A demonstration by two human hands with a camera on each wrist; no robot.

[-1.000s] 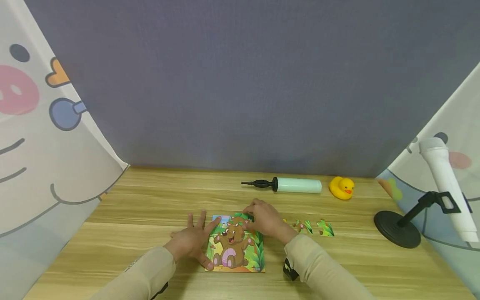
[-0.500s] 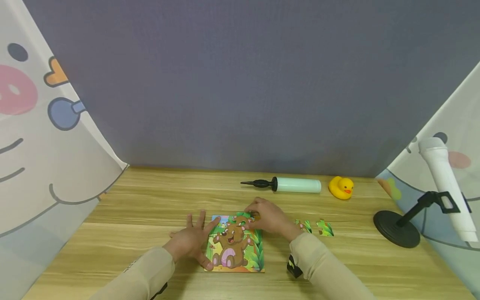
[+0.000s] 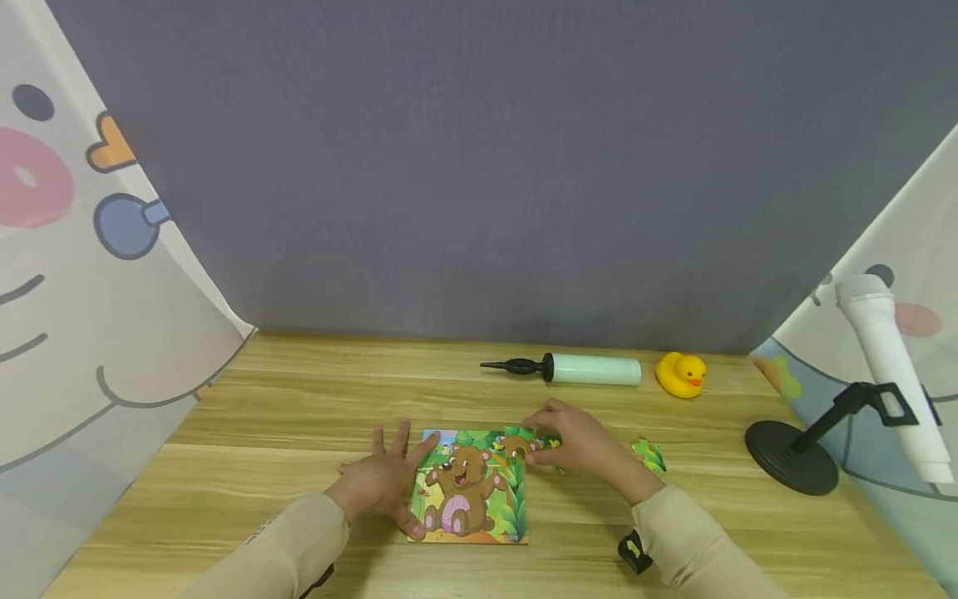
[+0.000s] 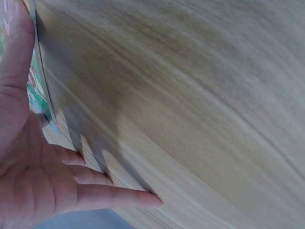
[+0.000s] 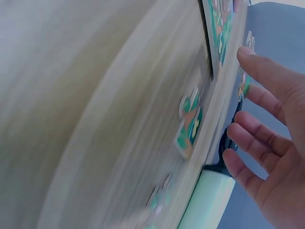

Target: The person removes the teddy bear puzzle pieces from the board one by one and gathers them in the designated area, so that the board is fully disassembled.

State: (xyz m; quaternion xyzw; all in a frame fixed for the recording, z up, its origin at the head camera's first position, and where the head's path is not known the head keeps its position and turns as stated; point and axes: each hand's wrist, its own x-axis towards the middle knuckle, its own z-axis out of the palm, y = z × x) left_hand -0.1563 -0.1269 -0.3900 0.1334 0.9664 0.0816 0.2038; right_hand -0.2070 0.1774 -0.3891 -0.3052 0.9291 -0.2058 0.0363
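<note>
A square jigsaw puzzle (image 3: 464,499) with a brown bear picture lies flat on the wooden table. My left hand (image 3: 382,482) rests with spread fingers at its left edge, thumb at the lower corner and index finger at the upper one. Thumb and index finger of my right hand (image 3: 575,437) pinch a puzzle piece (image 3: 516,443) showing brown and green, raised over the puzzle's upper right corner. In the right wrist view this piece (image 5: 244,83) stands on edge between the fingertips. A loose puzzle piece (image 5: 190,124) lies on the table below the right hand.
Another loose puzzle piece (image 3: 649,454) lies right of the right hand. Behind are a hand pump (image 3: 595,369) and a yellow rubber duck (image 3: 681,374). A white microphone (image 3: 894,374) on a black stand (image 3: 792,457) stands at the right. A grey panel (image 3: 479,166) closes off the back.
My right hand has moved right with the puzzle piece, from over the puzzle's top to its upper right corner. My left hand has stayed in place.
</note>
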